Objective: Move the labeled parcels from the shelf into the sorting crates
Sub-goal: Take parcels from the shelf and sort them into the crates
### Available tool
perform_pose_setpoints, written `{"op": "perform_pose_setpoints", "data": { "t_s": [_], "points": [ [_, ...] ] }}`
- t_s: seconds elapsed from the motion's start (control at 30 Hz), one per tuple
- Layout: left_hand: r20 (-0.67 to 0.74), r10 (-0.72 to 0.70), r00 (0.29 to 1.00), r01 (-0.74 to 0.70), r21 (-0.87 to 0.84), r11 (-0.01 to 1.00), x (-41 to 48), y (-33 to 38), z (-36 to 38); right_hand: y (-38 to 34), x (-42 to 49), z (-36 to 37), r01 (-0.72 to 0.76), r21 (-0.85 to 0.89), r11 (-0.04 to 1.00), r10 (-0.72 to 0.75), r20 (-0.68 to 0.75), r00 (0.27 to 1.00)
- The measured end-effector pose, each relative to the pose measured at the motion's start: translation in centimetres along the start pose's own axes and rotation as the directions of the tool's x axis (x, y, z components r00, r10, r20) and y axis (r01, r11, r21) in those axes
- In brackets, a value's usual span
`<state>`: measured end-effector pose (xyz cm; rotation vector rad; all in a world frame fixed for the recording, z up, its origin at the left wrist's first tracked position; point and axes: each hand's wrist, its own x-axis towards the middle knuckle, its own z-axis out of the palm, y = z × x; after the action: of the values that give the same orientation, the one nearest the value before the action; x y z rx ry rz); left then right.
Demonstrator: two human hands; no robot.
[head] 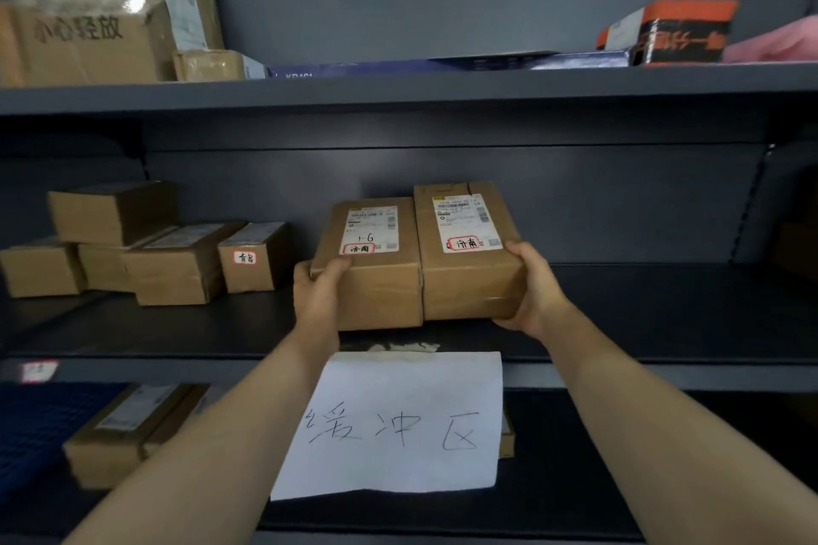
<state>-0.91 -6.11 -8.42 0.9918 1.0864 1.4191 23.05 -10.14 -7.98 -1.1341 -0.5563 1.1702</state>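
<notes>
Two brown cardboard parcels stand side by side at the middle of the dark shelf board (642, 305), each with a white shipping label and a red-framed sticker. My left hand (316, 294) grips the near left corner of the left parcel (376, 279), thumb on top. My right hand (533, 292) grips the near right corner of the right parcel (469, 274), thumb on its top edge. The two parcels touch each other and are pressed between my hands. No sorting crate is clearly in view.
Several more brown parcels (177, 266) are stacked at the shelf's left. A white paper sign (398, 425) hangs from the shelf edge. The upper shelf holds a big carton (88, 44) and an orange-black box (677, 33). On the lower shelf lies another parcel (119, 434).
</notes>
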Motion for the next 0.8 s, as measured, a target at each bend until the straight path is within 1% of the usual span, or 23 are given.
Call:
{"op": "perform_pose_setpoints", "data": {
  "t_s": [0.1,0.2,0.27,0.37,0.43,0.5,0.57,0.7,0.8],
  "points": [
    [0.117,0.053,0.992,-0.051,-0.021,0.998,-2.2,0.3,1.4,-1.1,-3.4,-2.6,0.061,0.040,0.997,-0.059,-0.066,0.996],
    [0.255,-0.004,0.967,0.015,-0.043,0.999,-5.1,0.3,3.8,-1.4,-7.3,-6.1,0.127,0.067,0.990,-0.113,-0.187,0.976],
    [0.334,-0.048,0.941,0.069,-0.053,0.996,-7.7,-0.2,5.9,-1.5,-10.1,-9.0,0.152,0.078,0.985,-0.121,-0.304,0.945],
    [0.464,-0.075,0.883,0.103,-0.035,0.994,-12.1,-1.5,9.8,-1.8,-15.1,-14.4,0.208,0.070,0.976,-0.155,-0.448,0.880],
    [0.563,-0.102,0.820,0.115,0.013,0.993,-15.2,-2.7,13.0,-1.8,-18.6,-18.5,0.237,0.088,0.968,-0.154,-0.534,0.831],
    [0.661,-0.158,0.734,0.139,0.082,0.987,-18.7,-4.0,16.4,-1.7,-22.0,-22.9,0.275,0.128,0.953,-0.142,-0.616,0.775],
    [0.727,-0.237,0.644,0.165,0.171,0.971,-22.4,-5.6,19.9,-1.4,-25.4,-27.4,0.315,0.158,0.936,-0.123,-0.692,0.712],
    [0.788,-0.408,0.460,0.186,0.364,0.913,-30.0,-10.2,27.2,-0.9,-32.5,-36.7,0.339,0.157,0.928,-0.079,-0.804,0.589],
    [0.815,-0.476,0.329,0.233,0.418,0.878,-36.8,-13.8,32.6,-0.3,-37.3,-44.1,0.343,0.160,0.926,-0.030,-0.872,0.488]
  ]
}}
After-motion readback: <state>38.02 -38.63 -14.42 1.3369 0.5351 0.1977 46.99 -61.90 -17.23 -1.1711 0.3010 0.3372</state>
